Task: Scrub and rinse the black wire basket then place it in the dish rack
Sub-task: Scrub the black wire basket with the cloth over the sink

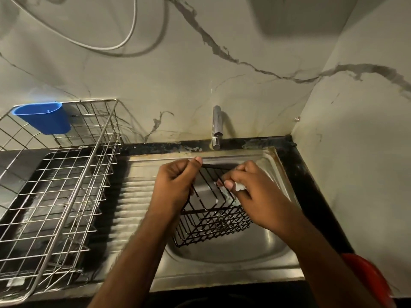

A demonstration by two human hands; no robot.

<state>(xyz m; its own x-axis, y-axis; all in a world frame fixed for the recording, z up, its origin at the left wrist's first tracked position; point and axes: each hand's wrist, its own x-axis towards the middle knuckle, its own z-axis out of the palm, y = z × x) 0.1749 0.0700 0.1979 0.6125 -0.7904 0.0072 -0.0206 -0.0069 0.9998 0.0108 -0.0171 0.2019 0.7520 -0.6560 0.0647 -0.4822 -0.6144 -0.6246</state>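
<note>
A chrome tap [216,127] stands on the wall just beyond the grip, its spout over the steel sink [262,258]. A blue plastic cup [43,117] hangs well to the left. A white cable [106,44] loops on the marble wall [244,30] above. Something red [369,283] sits at the near right.

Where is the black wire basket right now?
In the head view, the black wire basket is held over the sink, between the left hand and right hand.
</note>
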